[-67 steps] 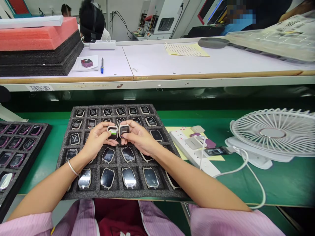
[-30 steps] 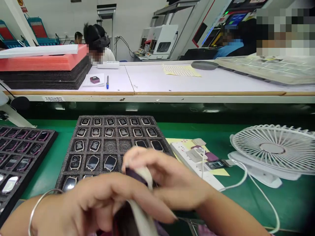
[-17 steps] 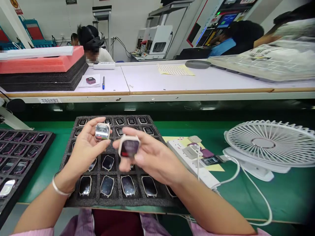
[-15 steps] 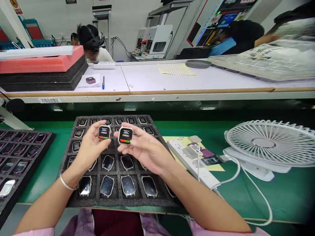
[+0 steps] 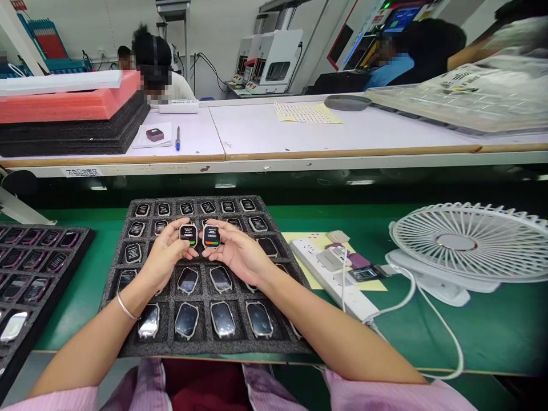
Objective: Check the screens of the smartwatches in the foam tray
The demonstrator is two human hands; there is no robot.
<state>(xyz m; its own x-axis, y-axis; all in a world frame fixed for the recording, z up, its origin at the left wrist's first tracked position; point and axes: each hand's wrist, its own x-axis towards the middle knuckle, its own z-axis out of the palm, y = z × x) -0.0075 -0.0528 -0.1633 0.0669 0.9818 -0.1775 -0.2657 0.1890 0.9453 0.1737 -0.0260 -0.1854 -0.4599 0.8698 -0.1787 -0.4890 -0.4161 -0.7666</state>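
Left watch [image 5: 188,234] and right watch [image 5: 211,236] were held above the foam tray [image 5: 205,346].
The left hand [image 5: 165,254] pinched the left watch; the right hand [image 5: 242,254] gripped the right watch by its edges. Both sat just beside each other, screens lit. Other watches [image 5: 187,321] occupied tray compartments. Rightward, a power strip [image 5: 329,279] lay near the tray, then a white fan [image 5: 456,242].

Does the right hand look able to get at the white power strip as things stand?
Probably yes: the power strip lies just right of the foam tray, with nothing tall between. But the right hand holds a watch, so its grip is taken.
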